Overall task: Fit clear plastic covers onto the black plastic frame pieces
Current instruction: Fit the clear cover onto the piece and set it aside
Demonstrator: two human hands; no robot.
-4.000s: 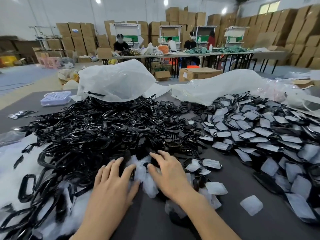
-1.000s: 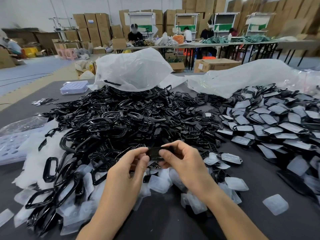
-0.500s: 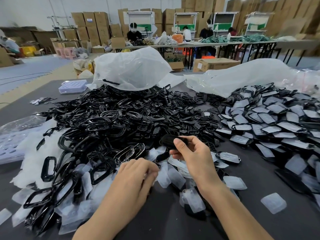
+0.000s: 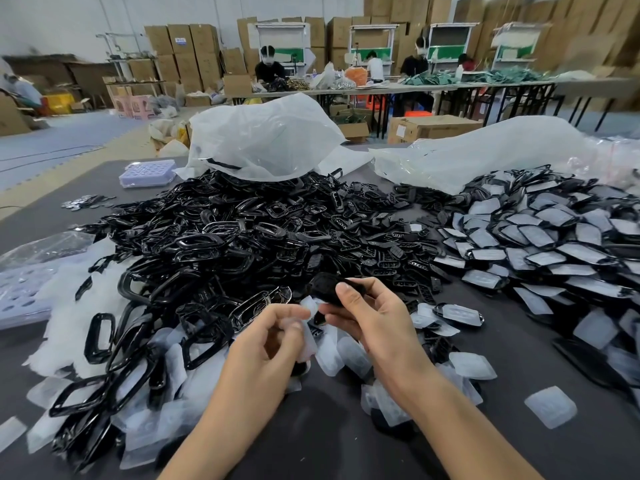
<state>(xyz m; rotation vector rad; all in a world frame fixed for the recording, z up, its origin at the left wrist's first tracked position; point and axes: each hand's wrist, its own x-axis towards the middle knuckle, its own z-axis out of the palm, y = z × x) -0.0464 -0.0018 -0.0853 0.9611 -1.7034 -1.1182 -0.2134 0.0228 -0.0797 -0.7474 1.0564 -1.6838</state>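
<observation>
Head view: black frame piece (image 4: 325, 287) gripped in the right hand (image 4: 372, 318) by thumb and fingers, raised just over the near edge of the black frame heap (image 4: 242, 237). The left hand (image 4: 273, 341), down on the loose clear covers (image 4: 346, 355) half a second ago, is now lifted and pinches a clear cover (image 4: 307, 336) just beside that piece, not seated on it. Finished covered pieces (image 4: 554, 237) are piled to the right, the label on a far carton (image 4: 180, 39) is too blurred to read, and bare dark table (image 4: 346, 445) lies open along the near edge and towards the right pile, one stray cover (image 4: 550, 407) lying there.
</observation>
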